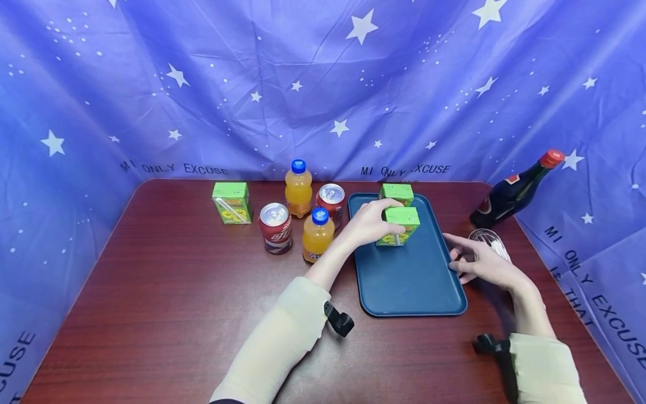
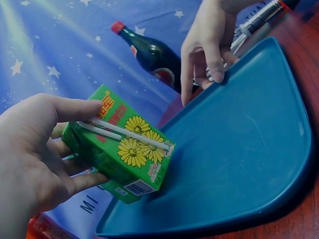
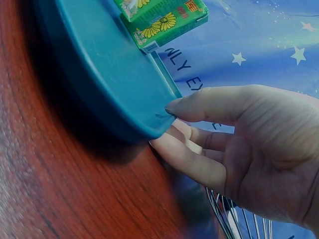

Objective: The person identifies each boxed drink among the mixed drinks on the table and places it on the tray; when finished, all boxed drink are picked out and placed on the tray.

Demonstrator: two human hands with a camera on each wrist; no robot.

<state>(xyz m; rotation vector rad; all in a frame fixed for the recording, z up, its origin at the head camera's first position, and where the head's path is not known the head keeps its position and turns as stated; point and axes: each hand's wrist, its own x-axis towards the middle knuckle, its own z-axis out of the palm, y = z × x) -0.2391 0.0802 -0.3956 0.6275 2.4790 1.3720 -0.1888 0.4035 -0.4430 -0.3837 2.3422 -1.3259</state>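
Note:
In the head view, my left hand (image 1: 372,222) grips a green drink carton (image 1: 402,217) with yellow flowers over the far half of a blue tray (image 1: 409,289). The left wrist view shows the thumb across the front of this carton (image 2: 132,142), its straw facing the camera, and the fingers around its side. A second green carton (image 1: 396,192) stands behind it on the tray. At the tray's right side, my right hand (image 1: 487,261) holds the rim, thumb and fingers at the edge in the right wrist view.
Left of the tray are two orange drink bottles (image 1: 318,233), two red cans (image 1: 275,229) and another green carton (image 1: 232,203). A dark bottle with a red cap (image 1: 515,193) leans at the right. A wire whisk (image 1: 489,238) lies behind my right hand. Starry curtains border the table.

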